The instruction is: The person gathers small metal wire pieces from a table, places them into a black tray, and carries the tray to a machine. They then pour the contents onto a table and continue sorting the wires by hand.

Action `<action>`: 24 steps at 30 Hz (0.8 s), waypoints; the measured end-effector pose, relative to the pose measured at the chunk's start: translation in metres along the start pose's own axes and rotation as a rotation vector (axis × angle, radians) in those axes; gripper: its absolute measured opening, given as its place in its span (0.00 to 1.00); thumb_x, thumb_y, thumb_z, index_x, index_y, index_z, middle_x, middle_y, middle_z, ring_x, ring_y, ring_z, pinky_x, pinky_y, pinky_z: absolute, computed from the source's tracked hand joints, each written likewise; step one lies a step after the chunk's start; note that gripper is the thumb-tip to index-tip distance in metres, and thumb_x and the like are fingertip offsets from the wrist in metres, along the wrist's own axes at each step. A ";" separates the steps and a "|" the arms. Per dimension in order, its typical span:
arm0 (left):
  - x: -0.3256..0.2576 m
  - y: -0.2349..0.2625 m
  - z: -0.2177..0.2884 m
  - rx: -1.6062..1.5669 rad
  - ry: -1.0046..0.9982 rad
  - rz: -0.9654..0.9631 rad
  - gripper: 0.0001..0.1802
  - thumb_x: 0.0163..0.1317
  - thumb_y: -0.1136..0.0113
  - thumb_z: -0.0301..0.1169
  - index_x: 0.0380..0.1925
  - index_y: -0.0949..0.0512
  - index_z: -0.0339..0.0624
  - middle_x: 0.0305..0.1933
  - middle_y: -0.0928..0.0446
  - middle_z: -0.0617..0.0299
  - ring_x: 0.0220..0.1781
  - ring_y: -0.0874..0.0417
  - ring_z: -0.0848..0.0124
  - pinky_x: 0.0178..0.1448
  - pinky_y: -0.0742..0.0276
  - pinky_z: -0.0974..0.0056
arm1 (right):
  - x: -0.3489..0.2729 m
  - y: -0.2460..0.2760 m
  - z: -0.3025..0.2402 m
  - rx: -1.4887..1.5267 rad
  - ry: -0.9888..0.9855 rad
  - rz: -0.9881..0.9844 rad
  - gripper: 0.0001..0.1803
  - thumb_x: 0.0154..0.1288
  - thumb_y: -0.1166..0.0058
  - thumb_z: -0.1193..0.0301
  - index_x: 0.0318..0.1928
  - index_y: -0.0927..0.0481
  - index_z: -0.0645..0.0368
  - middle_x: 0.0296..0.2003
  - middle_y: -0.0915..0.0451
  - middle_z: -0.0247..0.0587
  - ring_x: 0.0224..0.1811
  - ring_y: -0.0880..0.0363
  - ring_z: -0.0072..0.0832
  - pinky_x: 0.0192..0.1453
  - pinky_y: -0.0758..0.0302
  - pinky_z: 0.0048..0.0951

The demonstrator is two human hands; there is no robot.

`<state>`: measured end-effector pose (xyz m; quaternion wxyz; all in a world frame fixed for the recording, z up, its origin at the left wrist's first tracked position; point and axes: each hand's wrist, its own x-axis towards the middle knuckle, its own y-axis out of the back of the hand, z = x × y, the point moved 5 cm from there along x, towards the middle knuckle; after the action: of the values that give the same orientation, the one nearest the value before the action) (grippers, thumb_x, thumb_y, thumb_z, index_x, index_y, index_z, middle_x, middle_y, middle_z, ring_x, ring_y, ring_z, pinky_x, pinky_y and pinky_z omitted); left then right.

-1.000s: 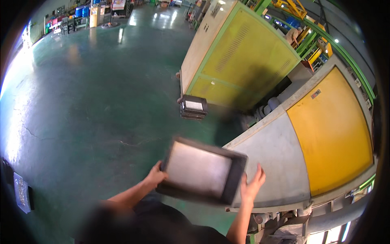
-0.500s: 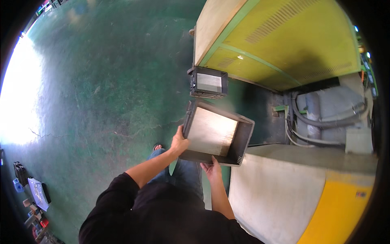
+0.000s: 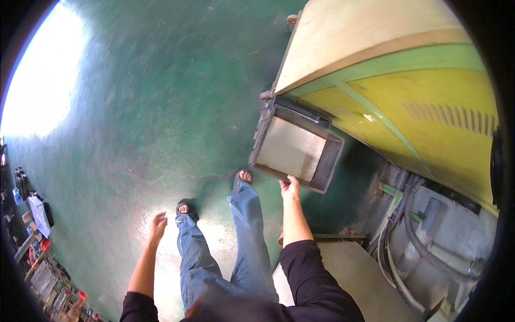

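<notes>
A grey plastic crate point(image 3: 333, 161) with a pale flat sheet point(image 3: 289, 147) across most of its bottom is beside the yellow-green machine. It overlaps a second dark crate point(image 3: 300, 111), which it largely hides; whether it rests fully on it I cannot tell. My right hand point(image 3: 290, 188) grips the near rim, thumb over the edge and fingers beneath. Off to the left, apart from the crate, my left hand point(image 3: 156, 225) hangs by my leg, slightly blurred, with nothing in it and its fingers loosely apart.
The tall yellow-green machine point(image 3: 429, 118) with vents stands at right. Thick hoses point(image 3: 413, 214) run beside a low pale cabinet point(image 3: 343, 268) near my right arm. Tools and boxes point(image 3: 48, 279) lie at far left. My sandalled feet point(image 3: 244, 176) stand on the green floor.
The crate has moved away from my body, over toward the second crate by the machine. My left hand has let go and swung down to the left; my right hand still holds the rim.
</notes>
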<state>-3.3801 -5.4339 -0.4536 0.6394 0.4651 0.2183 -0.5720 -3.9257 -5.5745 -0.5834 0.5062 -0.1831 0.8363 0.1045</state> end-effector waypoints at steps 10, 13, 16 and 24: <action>-0.147 -0.024 -0.115 -0.104 0.580 0.021 0.19 0.60 0.46 0.32 0.52 0.25 0.42 0.45 0.19 0.56 0.40 0.17 0.68 0.36 0.24 0.64 | 0.097 -0.052 -0.045 0.044 0.018 -0.079 0.16 0.58 0.40 0.72 0.45 0.28 0.65 0.42 0.23 0.46 0.43 0.21 0.38 0.46 0.17 0.40; -0.157 -0.052 -0.100 -0.137 0.583 -0.049 0.18 0.62 0.46 0.33 0.52 0.26 0.41 0.46 0.20 0.56 0.42 0.17 0.68 0.38 0.24 0.63 | 0.065 -0.060 -0.050 0.140 -0.016 -0.137 0.28 0.60 0.39 0.67 0.57 0.34 0.65 0.56 0.33 0.54 0.54 0.27 0.41 0.57 0.23 0.41; -0.169 -0.057 -0.075 -0.258 0.466 -0.041 0.18 0.63 0.47 0.33 0.52 0.26 0.41 0.47 0.20 0.56 0.44 0.18 0.67 0.40 0.24 0.64 | 0.009 -0.060 -0.052 -0.031 -0.117 -0.108 0.39 0.64 0.42 0.62 0.68 0.46 0.63 0.68 0.51 0.57 0.66 0.39 0.42 0.68 0.34 0.42; -0.287 -0.004 -0.137 -0.544 0.306 0.233 0.20 0.64 0.48 0.36 0.56 0.27 0.42 0.50 0.21 0.57 0.49 0.18 0.67 0.44 0.22 0.62 | -0.171 -0.080 0.021 -0.881 -0.073 -0.598 0.23 0.65 0.46 0.61 0.55 0.31 0.59 0.50 0.26 0.48 0.51 0.24 0.37 0.51 0.21 0.42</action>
<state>-3.4216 -5.1664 -0.2865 0.7609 0.3798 0.4020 -0.3394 -3.8035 -5.6056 -0.4416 0.4180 -0.6049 0.6063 0.3030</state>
